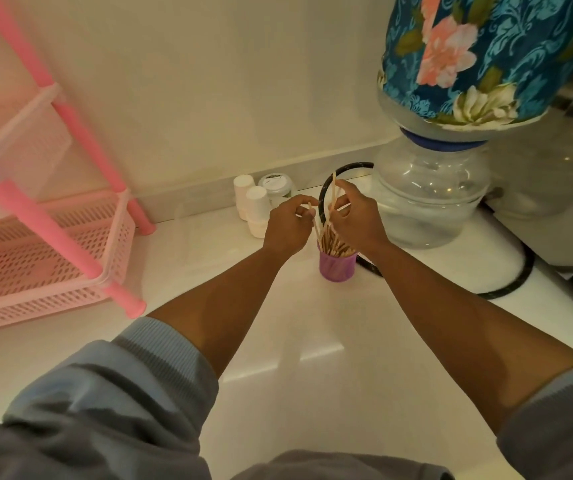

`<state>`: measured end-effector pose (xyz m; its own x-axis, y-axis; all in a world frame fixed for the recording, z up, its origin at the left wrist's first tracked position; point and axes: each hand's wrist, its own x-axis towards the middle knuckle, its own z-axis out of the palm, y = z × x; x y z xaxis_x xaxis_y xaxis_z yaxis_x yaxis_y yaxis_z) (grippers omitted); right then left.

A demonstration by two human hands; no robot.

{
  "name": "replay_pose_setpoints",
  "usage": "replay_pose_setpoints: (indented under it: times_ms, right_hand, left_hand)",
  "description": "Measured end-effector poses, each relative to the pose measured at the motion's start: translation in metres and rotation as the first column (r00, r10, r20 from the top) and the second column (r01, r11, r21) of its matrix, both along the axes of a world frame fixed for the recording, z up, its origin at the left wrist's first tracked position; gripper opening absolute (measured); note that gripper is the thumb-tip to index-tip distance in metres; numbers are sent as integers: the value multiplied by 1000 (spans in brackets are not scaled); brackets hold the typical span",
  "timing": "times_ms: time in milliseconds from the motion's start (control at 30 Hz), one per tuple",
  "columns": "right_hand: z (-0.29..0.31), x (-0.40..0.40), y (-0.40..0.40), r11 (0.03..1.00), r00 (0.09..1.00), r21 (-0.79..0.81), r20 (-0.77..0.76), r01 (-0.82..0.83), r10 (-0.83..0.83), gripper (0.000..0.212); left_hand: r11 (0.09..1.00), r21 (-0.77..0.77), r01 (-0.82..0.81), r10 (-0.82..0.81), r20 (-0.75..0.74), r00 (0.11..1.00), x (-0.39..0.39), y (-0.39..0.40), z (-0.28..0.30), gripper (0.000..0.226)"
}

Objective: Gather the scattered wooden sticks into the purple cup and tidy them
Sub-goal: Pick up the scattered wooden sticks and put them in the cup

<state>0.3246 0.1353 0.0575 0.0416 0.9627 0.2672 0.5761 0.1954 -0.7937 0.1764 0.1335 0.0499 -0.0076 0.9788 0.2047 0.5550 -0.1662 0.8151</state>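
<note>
One purple cup [337, 266] stood mid-counter, packed with sticks [335, 244] too many to count; two hands worked just above it; the left hand [288, 225] pinched one stick, the right hand [356, 216] pinched a few taller ones; two white cups [255, 211] and a jar [276, 187] stood far left; a black hose [506, 284] curled behind; a dispenser [430, 199] right, a pink rack [46, 237] left.

The purple cup [337, 266] hides the wooden sticks' [335, 242] lower ends, seemingly bunched.
</note>
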Motion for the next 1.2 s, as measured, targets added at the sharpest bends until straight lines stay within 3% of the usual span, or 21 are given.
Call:
replay_pose_setpoints:
  times_ms: [367, 567, 767, 1033, 1133, 1200]
  right_hand:
    - [-14, 19, 7, 999, 998, -8, 29, 49, -49, 59]
    - [-23, 18, -1, 996, 1000, -85, 17, 0, 2, 32]
    - [-28, 19, 2, 998, 999, -68, 46, 16, -13, 15]
    - [-37, 24, -3, 988, 984, 6, -87, 156, -155, 18]
    - [-47, 28, -12, 975, 955, -74, -199, 209, -220, 32]
    - [-59, 30, -17, 972, 962, -145, -175, 184, -208, 43]
  left_hand:
    - [998, 54, 29, -22, -138, 990, 19, 7, -12, 22]
    - [999, -8, 44, -44, -233, 971, 20, 8, -30, 27]
    - [999, -13, 39, -41, -208, 977, 17, 3, -33, 22]
    - [1000, -26, -7, 2, -166, 986, 22, -5, -29, 15]
    - [999, -9, -34, 32, -164, 986, 22, -5, -34, 14]
    - [997, -31, -70, 66, -114, 991, 22, -7, -39, 21]
